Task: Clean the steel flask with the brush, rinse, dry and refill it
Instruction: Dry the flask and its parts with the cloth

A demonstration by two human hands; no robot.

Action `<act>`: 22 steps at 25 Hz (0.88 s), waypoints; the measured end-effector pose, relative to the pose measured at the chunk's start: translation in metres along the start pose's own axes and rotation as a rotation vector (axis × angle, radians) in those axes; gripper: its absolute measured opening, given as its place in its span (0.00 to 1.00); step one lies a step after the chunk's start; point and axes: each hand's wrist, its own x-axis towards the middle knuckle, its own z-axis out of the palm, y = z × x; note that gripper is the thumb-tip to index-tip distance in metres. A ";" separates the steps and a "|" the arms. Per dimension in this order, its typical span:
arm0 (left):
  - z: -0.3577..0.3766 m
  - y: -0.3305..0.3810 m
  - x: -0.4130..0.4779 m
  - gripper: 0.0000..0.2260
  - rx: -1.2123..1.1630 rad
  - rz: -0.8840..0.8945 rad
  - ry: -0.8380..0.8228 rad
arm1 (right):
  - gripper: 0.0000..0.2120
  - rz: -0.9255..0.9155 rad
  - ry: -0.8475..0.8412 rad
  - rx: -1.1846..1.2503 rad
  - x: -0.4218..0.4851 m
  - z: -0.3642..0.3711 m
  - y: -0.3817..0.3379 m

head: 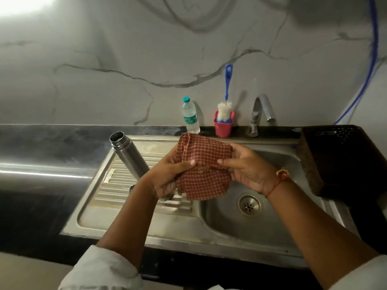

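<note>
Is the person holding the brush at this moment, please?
No, the brush stands in the pink cup beside the tap; the left hand and right hand grip the checked cloth.

A grey marble wall (104, 59) with dark lines is standing at the far side. A bright light (18, 4) is glowing far left. A black counter (41, 141) is holding a steel sink (178, 237), with a tap (259, 103) far right.

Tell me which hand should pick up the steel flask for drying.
Left. The left hand is right next to the steel flask on the drainboard. The right hand is over the basin, farther away, and can hold the checked cloth alone.
</note>
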 end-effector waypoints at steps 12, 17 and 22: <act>-0.089 0.040 -0.027 0.09 0.192 0.208 0.058 | 0.21 -0.240 0.026 -0.187 0.035 0.079 0.006; -0.095 0.046 -0.030 0.09 0.280 0.260 -0.088 | 0.18 -0.072 0.051 -0.469 0.042 0.103 0.004; -0.096 0.060 -0.027 0.19 0.425 0.262 -0.086 | 0.22 -0.050 0.058 -0.755 0.048 0.125 0.005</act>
